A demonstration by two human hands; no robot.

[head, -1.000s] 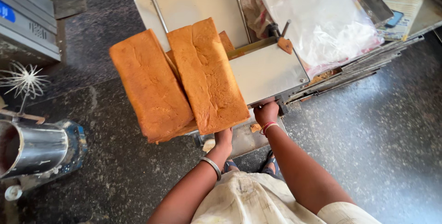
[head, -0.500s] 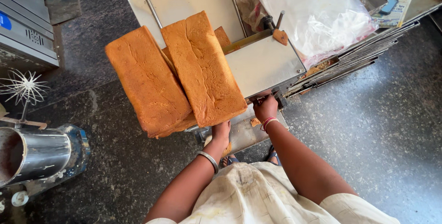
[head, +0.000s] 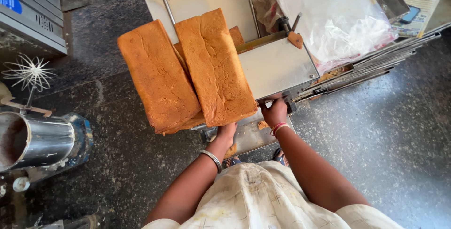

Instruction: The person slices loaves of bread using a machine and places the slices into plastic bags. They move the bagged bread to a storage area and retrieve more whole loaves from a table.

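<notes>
Here the left hand (head: pixel 227 131) reaches up under the near end of a stack of long brown bread loaves; its fingers are hidden beneath the bread, so I cannot tell whether they are clenched or spread flat, only that they lie under the loaves and touch them. The right loaf (head: pixel 213 67) lies uppermost, its near end just above the left hand, and the left loaf (head: pixel 157 76) lies beside it, touching along the long edge. A third loaf (head: pixel 236 35) peeks out from under them at the far end. The loaves hang partly over the edge of the steel worktop (head: pixel 277 67), above the dark speckled floor (head: pixel 390 130).

The right hand (head: pixel 275 112) sits just right of the loaves, apart from them, its fingers curled over the near edge of the steel worktop and grasping it. A silver bangle (head: pixel 211 159) rings the left wrist and a red band (head: pixel 279 127) the right.

Farther right lie clear plastic bags (head: pixel 333 12). At the left stand a metal mixing bowl (head: pixel 33 142) and a wire whisk (head: pixel 29 74).
</notes>
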